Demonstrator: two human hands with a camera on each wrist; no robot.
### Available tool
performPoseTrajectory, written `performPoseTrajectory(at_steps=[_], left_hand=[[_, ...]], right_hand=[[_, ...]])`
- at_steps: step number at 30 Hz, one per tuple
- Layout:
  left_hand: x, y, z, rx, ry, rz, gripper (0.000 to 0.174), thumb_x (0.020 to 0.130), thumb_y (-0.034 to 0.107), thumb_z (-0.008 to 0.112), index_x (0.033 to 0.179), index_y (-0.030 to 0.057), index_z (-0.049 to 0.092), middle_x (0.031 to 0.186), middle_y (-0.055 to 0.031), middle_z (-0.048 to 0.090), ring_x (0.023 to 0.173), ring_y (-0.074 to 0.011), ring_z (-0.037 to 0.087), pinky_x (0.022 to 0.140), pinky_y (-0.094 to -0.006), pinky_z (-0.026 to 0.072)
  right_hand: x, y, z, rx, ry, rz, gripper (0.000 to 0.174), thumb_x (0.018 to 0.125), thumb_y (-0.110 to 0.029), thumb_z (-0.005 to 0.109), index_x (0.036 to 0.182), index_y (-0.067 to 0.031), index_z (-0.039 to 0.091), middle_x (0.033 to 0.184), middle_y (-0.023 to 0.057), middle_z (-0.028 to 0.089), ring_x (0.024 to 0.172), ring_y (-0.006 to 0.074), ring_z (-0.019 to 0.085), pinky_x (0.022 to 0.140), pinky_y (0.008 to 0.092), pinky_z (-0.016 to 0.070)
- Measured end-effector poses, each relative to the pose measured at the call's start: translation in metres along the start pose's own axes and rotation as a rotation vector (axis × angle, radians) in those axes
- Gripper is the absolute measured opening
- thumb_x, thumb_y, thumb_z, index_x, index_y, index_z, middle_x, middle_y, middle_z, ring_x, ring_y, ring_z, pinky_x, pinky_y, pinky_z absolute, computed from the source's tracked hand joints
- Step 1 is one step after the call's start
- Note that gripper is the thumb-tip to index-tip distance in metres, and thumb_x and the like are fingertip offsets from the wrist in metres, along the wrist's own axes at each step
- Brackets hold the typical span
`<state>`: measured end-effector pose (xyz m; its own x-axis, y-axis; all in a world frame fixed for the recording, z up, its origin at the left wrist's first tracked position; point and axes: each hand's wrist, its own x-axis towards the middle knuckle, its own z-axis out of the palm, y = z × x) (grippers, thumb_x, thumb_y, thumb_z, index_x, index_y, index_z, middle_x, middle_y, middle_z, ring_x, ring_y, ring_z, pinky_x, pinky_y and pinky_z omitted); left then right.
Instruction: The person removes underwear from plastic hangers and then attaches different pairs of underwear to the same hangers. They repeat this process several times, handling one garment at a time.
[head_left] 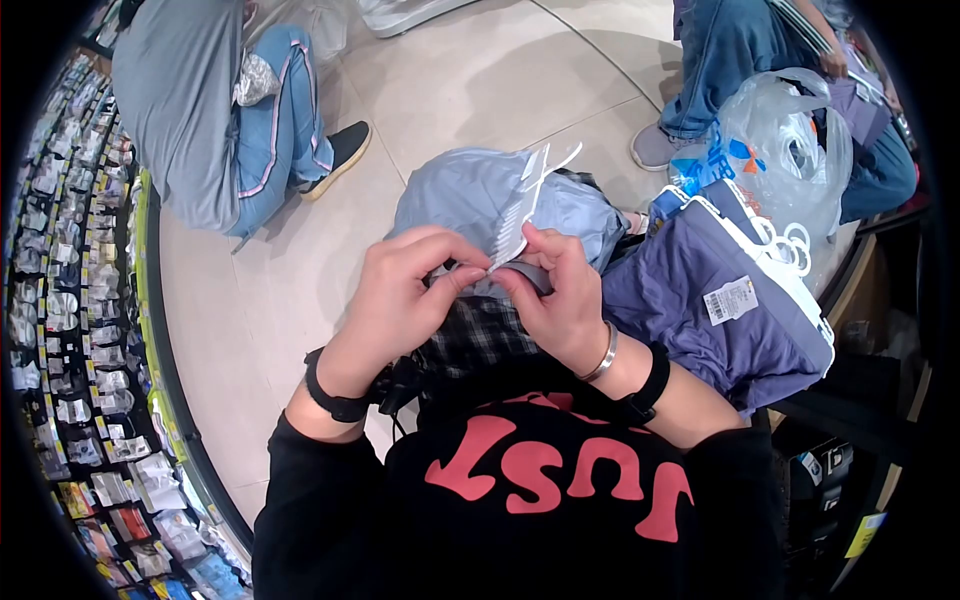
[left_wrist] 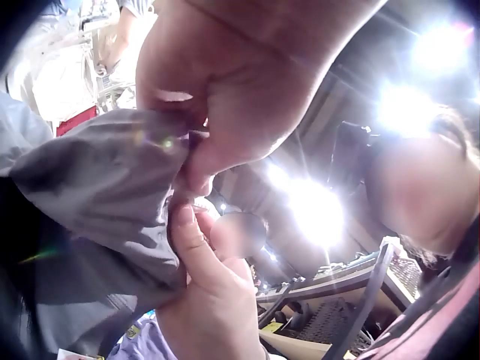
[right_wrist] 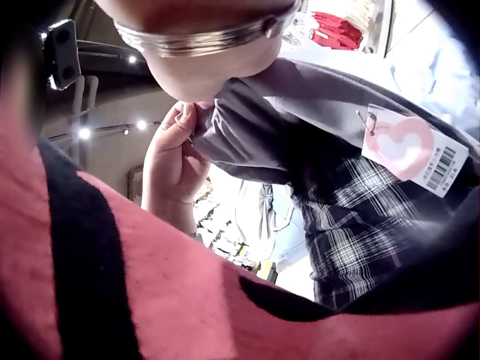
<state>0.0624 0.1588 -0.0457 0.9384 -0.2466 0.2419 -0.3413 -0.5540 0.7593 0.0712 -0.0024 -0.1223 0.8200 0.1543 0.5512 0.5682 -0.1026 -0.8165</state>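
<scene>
Close together in the head view, my left hand (head_left: 405, 290) and right hand (head_left: 560, 295) pinch the edge of a grey garment (left_wrist: 97, 165) between thumbs and fingers. A white plastic hanger (head_left: 522, 212) with a ridged bar stands up right behind the fingertips. Smooth grey-blue fabric (head_left: 450, 190) spreads out beyond the hands. In the right wrist view, a paper tag (right_wrist: 412, 148) with a pink heart and a barcode hangs from the grey garment. The pinched edge itself is mostly hidden by the fingers.
Purple garments (head_left: 680, 290) on white hangers (head_left: 790, 245) lie at the right. Beyond them a clear plastic bag (head_left: 790, 130) stands near a seated person (head_left: 720, 70). Another person (head_left: 190, 110) crouches at upper left, beside a rack of small packets (head_left: 70, 330). Black plaid cloth (head_left: 480, 335) lies below the hands.
</scene>
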Motion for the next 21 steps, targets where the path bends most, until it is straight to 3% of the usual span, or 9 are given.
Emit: performPoseTrajectory(at_steps=[2,4,14,21], left_hand=[[0.001,0.001,0.003,-0.002,0.025,0.016,0.011,0.069,-0.005,0.062,0.077,0.0024,0.061,0.072,-0.0087,0.061,0.061,-0.0214,0.059,0.052,-0.0276,0.0442],[0.0,-0.001,0.007,0.02,0.07,0.052,0.011,0.068,-0.009,0.059,0.074,0.0002,0.06,0.071,-0.0081,0.06,0.062,-0.0188,0.058,0.054,-0.0255,0.0436],[0.002,0.003,0.021,0.074,0.251,0.083,0.012,0.066,-0.011,0.056,0.071,0.0002,0.057,0.067,-0.0075,0.057,0.058,-0.0163,0.055,0.051,-0.0235,0.0415],[0.007,0.002,0.029,0.065,0.268,0.11,0.015,0.065,-0.012,0.054,0.071,0.001,0.058,0.067,-0.008,0.056,0.057,-0.0177,0.055,0.05,-0.0246,0.0423]], right_hand=[[0.004,0.0,-0.001,-0.03,0.001,-0.08,0.044,0.072,0.0,0.068,0.11,0.0006,0.045,0.083,0.0147,0.057,0.073,0.0256,0.061,0.059,0.0305,0.0489],[0.008,-0.001,-0.002,-0.059,-0.003,-0.165,0.044,0.071,0.002,0.067,0.11,0.0007,0.045,0.08,0.0143,0.056,0.07,0.0271,0.06,0.058,0.0319,0.0481],[0.02,-0.013,-0.015,-0.11,-0.092,-0.117,0.03,0.072,0.006,0.061,0.1,0.002,0.05,0.078,0.0152,0.057,0.068,0.031,0.059,0.057,0.0348,0.0479],[0.025,-0.016,-0.024,-0.111,-0.152,-0.072,0.021,0.074,0.005,0.059,0.093,0.0007,0.054,0.076,0.0142,0.06,0.066,0.03,0.061,0.054,0.0345,0.0485]])
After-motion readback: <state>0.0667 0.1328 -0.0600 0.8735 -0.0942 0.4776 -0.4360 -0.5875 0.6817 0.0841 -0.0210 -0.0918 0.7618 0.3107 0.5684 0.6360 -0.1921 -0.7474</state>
